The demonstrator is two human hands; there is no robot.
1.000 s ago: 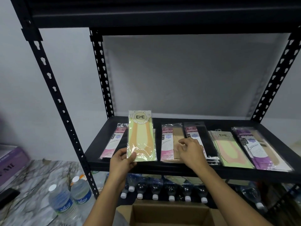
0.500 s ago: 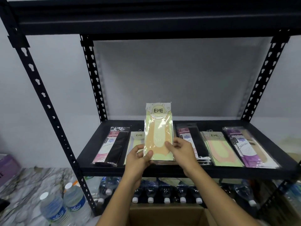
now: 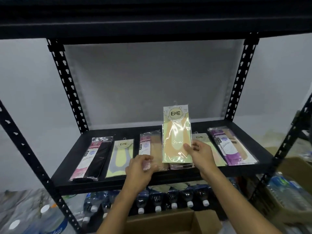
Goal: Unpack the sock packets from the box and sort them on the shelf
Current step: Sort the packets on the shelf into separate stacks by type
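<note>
My right hand (image 3: 200,153) holds a pale green ENE sock packet (image 3: 176,135) upright above the black shelf (image 3: 152,180), pinching its lower right edge. Fingers apart, my left hand (image 3: 140,168) hovers at the shelf's front over the lower end of a pink-and-beige packet (image 3: 151,147); whether it touches is unclear. Lying flat in a row on the shelf are a pink-and-black packet (image 3: 92,159), a green-and-grey ENE packet (image 3: 120,157), a stack under the held packet (image 3: 181,165), another green ENE packet (image 3: 200,138) and a purple packet (image 3: 231,146). The open cardboard box (image 3: 162,222) sits below.
Black perforated uprights (image 3: 67,85) frame the shelf, with another shelf board overhead (image 3: 152,17). Water bottles (image 3: 173,198) lie on the level below. More bottles (image 3: 47,215) stand on the marble counter at left. A carton with bottles (image 3: 290,196) is at right.
The green ENE packet passed from my left hand to my right and moved rightwards along the shelf. My left hand let go and dropped to the pink-and-beige packet.
</note>
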